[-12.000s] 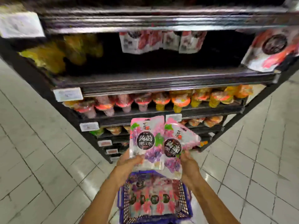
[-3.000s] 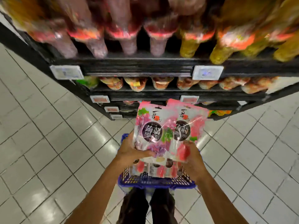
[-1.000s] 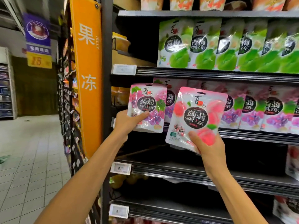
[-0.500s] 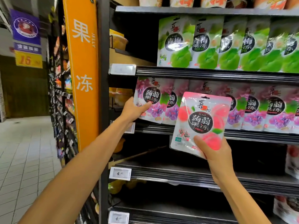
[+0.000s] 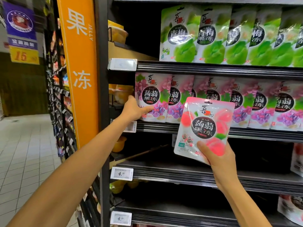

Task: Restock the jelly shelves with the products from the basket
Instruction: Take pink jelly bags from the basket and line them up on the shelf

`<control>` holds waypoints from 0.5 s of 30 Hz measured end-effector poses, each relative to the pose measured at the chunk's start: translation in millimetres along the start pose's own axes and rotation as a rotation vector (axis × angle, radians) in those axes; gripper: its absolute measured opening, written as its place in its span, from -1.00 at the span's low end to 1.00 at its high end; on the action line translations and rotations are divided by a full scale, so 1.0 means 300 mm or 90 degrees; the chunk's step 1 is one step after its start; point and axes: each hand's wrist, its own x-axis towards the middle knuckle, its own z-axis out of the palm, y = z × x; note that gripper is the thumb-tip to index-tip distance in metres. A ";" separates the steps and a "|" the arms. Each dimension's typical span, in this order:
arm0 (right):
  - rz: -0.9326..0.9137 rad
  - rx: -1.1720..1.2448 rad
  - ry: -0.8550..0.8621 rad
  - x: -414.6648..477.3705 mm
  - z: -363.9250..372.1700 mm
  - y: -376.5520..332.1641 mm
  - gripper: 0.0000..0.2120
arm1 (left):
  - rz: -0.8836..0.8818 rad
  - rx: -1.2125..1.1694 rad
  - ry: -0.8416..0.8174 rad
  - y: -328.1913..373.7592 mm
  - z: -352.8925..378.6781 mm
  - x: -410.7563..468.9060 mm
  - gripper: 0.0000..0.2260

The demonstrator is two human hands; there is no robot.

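Left hand (image 5: 134, 110) seating grape jelly pouch (image 5: 151, 97) at left end of grape row on middle shelf (image 5: 213, 128), grip pinching its lower edge. Right hand (image 5: 218, 158) gripping peach jelly pouch (image 5: 205, 126), unshelved, in front of shelf. Basket out of view; remaining stock unknown.

So there was this tall orange sign (image 5: 79, 63) running down the end of the aisle, white characters and "JELLY" on it. Off to the left hung a purple banner (image 5: 20, 22) with a yellow price card (image 5: 24, 56) under it showing 15. White tiled floor (image 5: 24, 153) stretched away beside the next rack (image 5: 60, 104) of blurry goods
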 end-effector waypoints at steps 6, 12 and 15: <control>0.014 0.010 -0.011 -0.026 0.007 0.018 -0.50 | 0.019 0.045 0.106 0.035 0.002 -0.094 -0.36; 0.026 0.013 -0.002 -0.067 -0.015 0.018 -0.51 | 0.231 -0.012 0.173 0.083 0.146 -0.339 -0.66; 0.040 0.013 0.008 -0.099 -0.050 0.023 -0.50 | 0.129 -0.101 -0.015 0.094 0.268 -0.447 -0.74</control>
